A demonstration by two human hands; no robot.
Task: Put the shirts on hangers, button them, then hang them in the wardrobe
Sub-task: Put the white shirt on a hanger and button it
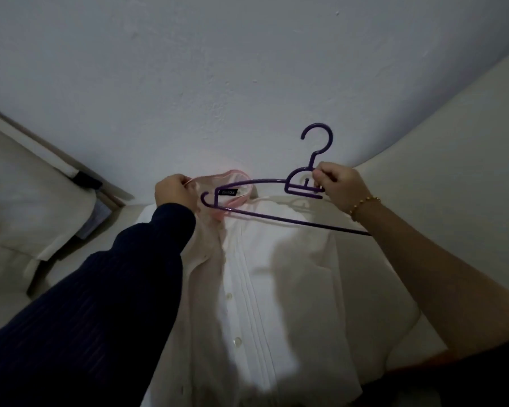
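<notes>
A pale pink shirt (206, 254) is held up by its collar, which my left hand (175, 193) grips at its left side. A dark label shows inside the collar. My right hand (337, 183) pinches a purple plastic hanger (265, 220) by its neck, just under the hook. The hanger's left end sits at the pink collar opening. Underneath, a white pleated shirt (276, 289) with buttons lies spread on the bed, with a white hanger (299, 204) faintly visible at its collar.
A cream bed surface (441, 201) extends right and below. A pillow (21, 201) lies at the left beside a bed frame edge. A plain white wall (218, 69) fills the top. A dark striped sleeve covers my left forearm.
</notes>
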